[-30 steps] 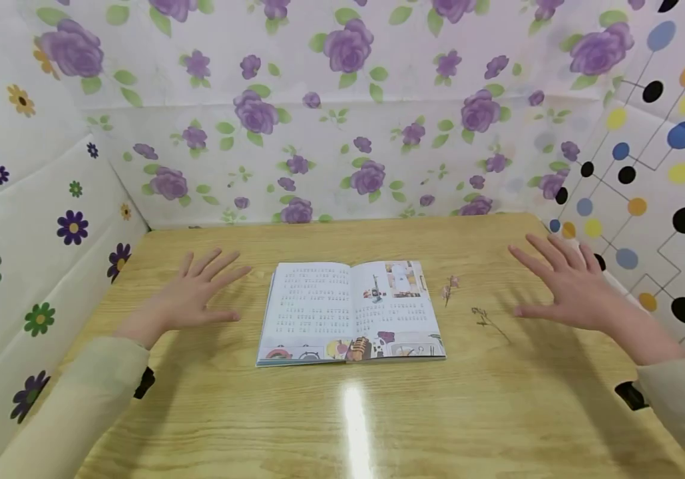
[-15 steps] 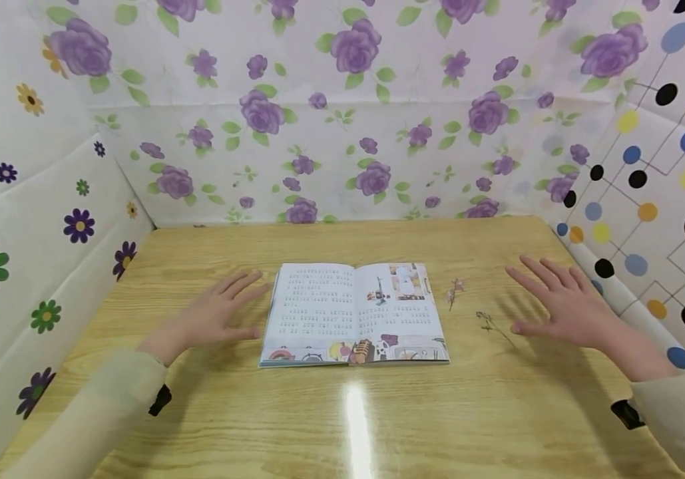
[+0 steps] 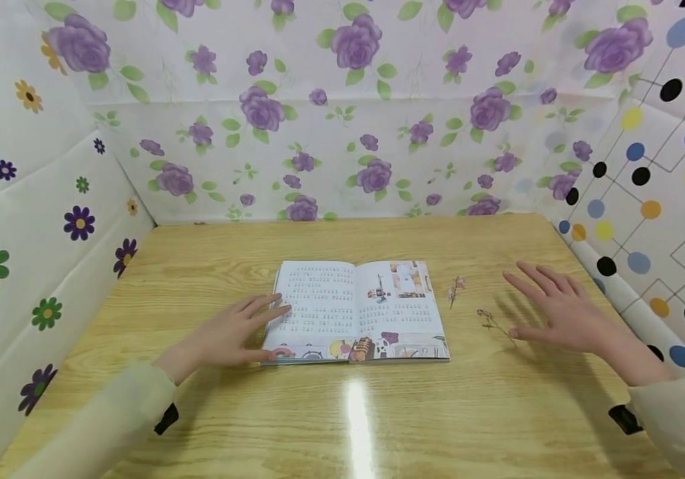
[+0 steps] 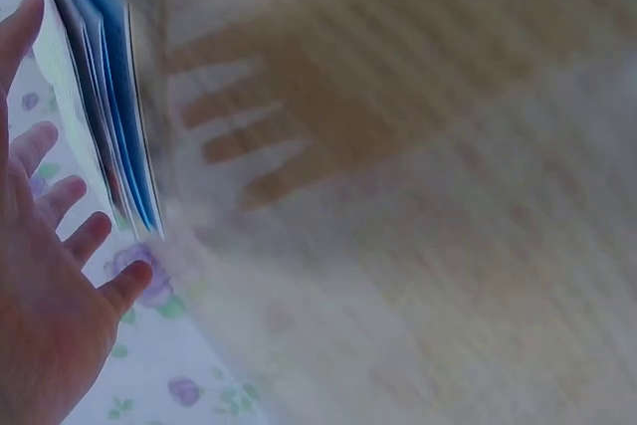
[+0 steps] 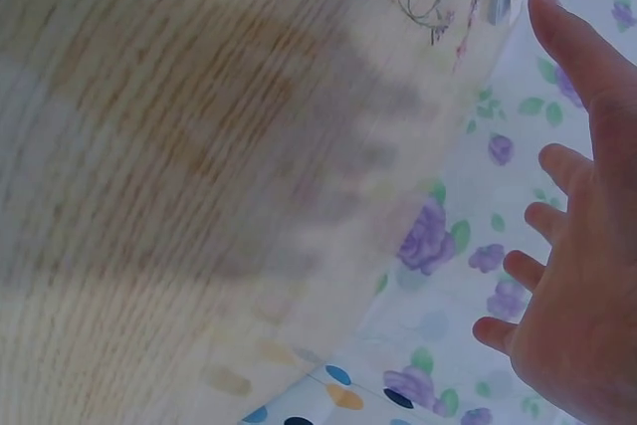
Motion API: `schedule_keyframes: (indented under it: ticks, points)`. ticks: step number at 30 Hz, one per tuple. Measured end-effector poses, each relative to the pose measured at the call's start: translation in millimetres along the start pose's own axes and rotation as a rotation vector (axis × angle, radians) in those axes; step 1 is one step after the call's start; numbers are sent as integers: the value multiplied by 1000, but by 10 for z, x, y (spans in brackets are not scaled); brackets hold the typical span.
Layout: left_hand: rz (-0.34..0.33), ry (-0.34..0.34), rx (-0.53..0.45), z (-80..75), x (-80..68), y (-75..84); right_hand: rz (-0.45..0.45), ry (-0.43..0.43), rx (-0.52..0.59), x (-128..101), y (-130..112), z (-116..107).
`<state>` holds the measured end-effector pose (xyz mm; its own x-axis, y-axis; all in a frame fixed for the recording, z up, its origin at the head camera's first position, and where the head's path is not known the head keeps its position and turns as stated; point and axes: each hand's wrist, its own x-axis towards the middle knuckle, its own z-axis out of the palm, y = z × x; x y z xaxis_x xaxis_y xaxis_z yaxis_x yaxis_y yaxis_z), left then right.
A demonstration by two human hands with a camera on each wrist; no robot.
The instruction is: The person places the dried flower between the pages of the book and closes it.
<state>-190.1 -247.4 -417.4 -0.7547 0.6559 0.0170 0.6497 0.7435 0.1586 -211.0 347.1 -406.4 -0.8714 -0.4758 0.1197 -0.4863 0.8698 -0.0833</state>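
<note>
**Left hand arrived at the book; right hand drifted toward the sprigs**

The wooden table (image 3: 378,426) lay before me, walled in by flowered sheets, with the open book (image 3: 357,313) flat at its middle. Over the last second my left hand (image 3: 228,336) had slid rightward across the wood from well left of the book until its fingertips lay over the left page near the lower left corner, the fingers straight and loosely spread, gripping nothing. I took that to mean the page was about to be steadied or turned. The left wrist view showed the page edges (image 4: 109,116) just beyond my outstretched fingers.

My right hand (image 3: 558,313) had eased nearer and slightly leftward, flat and spread, palm down above the table at the right, holding nothing. The dark dried sprig (image 3: 492,322) lay just left of its thumb; whether they touched I could not tell. The small pink sprig (image 3: 454,289) rested between that one and the book's right edge.
</note>
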Motion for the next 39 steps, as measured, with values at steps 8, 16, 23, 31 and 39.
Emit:
schedule_keyframes:
  ticks: [8,16,23,31,39]
  points:
    - [24,4,-37,99,-69,92,-17,-20,3,-23,-45,100]
    - [30,17,-86,183,-91,140,-2,-52,3,-33,-70,187]
    - [19,11,-123,210,-101,154,0,-98,32,-34,-83,226]
    - [13,-1,-159,180,-86,174,-21,-104,64,-47,-60,284]
    - [33,24,-161,175,-64,197,10,-161,186,-32,-34,312]
